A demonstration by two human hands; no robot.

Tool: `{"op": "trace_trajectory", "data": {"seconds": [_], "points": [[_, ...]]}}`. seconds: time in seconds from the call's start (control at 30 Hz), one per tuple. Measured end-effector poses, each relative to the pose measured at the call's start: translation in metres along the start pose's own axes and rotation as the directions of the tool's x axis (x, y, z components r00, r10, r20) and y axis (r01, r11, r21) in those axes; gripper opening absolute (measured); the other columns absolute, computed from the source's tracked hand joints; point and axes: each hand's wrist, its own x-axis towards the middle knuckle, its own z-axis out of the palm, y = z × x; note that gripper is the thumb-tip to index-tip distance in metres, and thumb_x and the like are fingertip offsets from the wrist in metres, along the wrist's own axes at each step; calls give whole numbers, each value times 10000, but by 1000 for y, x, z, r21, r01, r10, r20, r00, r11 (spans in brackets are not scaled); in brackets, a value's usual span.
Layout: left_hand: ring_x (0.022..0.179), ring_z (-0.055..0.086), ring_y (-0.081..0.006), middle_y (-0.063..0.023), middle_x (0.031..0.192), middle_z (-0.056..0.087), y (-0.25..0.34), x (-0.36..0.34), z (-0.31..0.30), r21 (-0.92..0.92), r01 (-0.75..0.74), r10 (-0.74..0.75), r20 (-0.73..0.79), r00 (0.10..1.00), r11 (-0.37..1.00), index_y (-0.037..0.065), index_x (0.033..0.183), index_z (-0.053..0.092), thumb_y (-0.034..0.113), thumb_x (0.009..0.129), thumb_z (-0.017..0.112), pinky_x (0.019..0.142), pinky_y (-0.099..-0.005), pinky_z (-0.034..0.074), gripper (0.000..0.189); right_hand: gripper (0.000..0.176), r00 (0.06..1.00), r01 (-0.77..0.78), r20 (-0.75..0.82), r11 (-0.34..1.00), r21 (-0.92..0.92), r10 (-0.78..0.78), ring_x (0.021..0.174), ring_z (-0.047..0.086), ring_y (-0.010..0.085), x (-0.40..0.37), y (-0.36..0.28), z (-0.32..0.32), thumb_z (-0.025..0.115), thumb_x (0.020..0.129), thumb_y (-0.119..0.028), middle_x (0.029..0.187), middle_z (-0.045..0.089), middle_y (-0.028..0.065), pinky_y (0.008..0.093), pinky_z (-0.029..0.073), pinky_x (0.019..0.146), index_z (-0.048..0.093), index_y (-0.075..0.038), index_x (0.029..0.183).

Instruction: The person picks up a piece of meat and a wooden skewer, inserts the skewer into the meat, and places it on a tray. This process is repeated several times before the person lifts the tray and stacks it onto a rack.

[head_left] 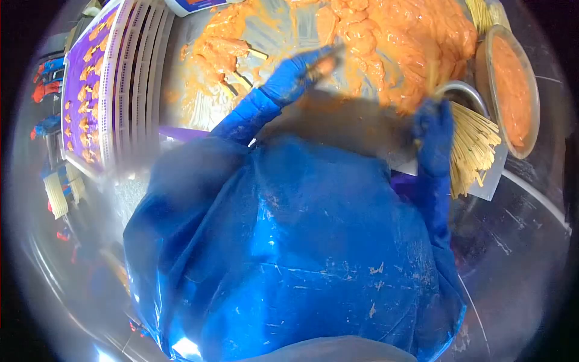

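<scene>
My left hand (294, 79), in a blue glove, reaches over the near edge of the metal work surface. Its fingers are closed around a small piece of orange marinated meat (326, 64). Smeared by motion, my right hand (433, 127) is beside a bundle of wooden skewers (472, 151), and its fingers do not show clearly. Beyond both hands spreads a large heap of raw meat in orange marinade (416, 45). Left of my left hand lie several skewered meat pieces (220, 55), their stick ends pointing toward me.
A stack of white trays (129, 84) stands at the left, its purple top layer (77, 111) bearing rows of skewered meat. An oval tub (534, 99) of orange meat sits at the right. More sticks (480, 15) lie at the back right. Other people (48, 90) are at the far left.
</scene>
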Motion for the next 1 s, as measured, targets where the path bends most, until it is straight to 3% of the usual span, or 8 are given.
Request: {"op": "trace_trajectory", "data": {"seconds": [0.07,0.17,0.27,0.5,0.63,0.73,0.8,1.0], "points": [[1167,531,-189,-114,1265,584,-33,-22,-8,-25,17,-19,-65,998,1000,32,1299,540,254,954,540,999,-333,416,411,173,960,-127,229,981,-148,159,710,502,90,-4,8,22,503,952,-129,878,536,19,214,406,610,534,-39,1097],[1217,528,-250,-125,1325,565,-38,-29,-19,-93,30,-56,-286,957,995,62,1282,568,295,954,544,1030,-376,401,403,116,942,-275,170,956,-97,288,677,487,92,-12,26,42,518,946,-143,803,522,17,233,404,605,545,-53,1014],[1150,562,-338,-132,1224,624,-64,-19,-16,255,-228,211,90,973,940,97,1071,685,214,876,595,997,-402,433,245,111,943,-234,232,971,-52,240,652,471,92,-9,42,53,559,930,-159,754,506,9,239,396,594,557,-51,954],[1103,576,-339,-138,1154,649,-33,-19,-6,545,-67,178,-154,972,836,103,1082,678,129,818,590,997,-410,431,279,108,960,-165,156,918,-360,233,616,428,59,-14,65,36,628,892,-170,681,467,-50,226,365,557,585,-75,923],[1022,600,-335,-113,1117,658,-73,-34,29,289,-118,131,-26,991,950,125,1123,665,110,819,574,911,-405,480,318,99,957,-146,185,923,-356,223,643,435,53,-15,63,37,624,896,-151,714,484,-38,223,370,568,602,-67,944],[1001,607,-333,-100,1113,663,-62,-43,19,389,-180,164,73,984,904,134,1126,668,119,797,588,890,-427,482,339,104,954,-205,168,949,-241,249,700,478,64,-19,56,28,627,896,-137,770,522,-23,219,398,619,628,-46,947],[1018,601,-331,-94,1116,664,-46,-38,12,496,-177,144,106,984,850,137,1100,683,130,792,595,894,-427,478,320,90,950,51,285,835,-547,129,771,520,83,-17,71,8,642,878,-93,837,565,-15,231,429,690,646,-27,938],[1006,595,-303,-101,1083,668,-52,-27,30,558,-131,103,82,991,820,153,1091,694,140,801,645,895,-417,445,294,75,975,136,220,677,-723,39,807,537,101,-25,95,7,660,845,-25,855,593,5,257,443,747,637,-12,915]]}}
